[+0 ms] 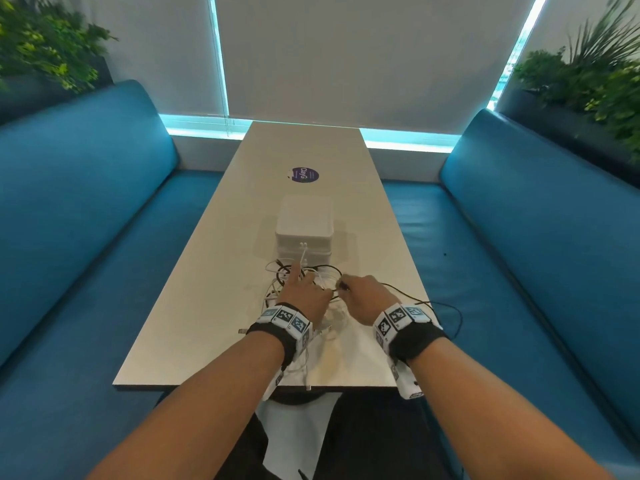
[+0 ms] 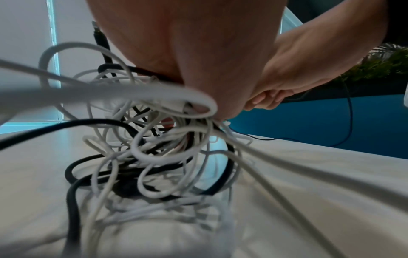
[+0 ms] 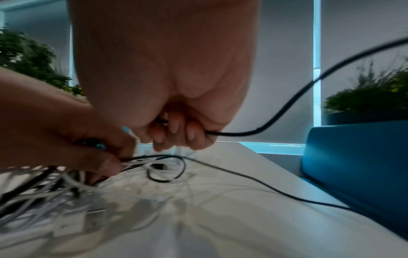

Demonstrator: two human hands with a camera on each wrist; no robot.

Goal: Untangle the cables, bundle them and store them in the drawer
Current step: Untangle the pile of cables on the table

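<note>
A tangle of white and black cables lies on the white table, just in front of a closed white drawer box. My left hand sits on the tangle with the index finger stretched forward. In the right wrist view its other fingers pinch strands of the heap. My right hand is beside it, fingers curled round a thin black cable. That cable runs right and loops over the table's edge.
Blue benches flank the table. A round purple sticker lies behind the drawer box. Planters with greenery stand behind both benches. White cable ends trail toward the table's near edge.
</note>
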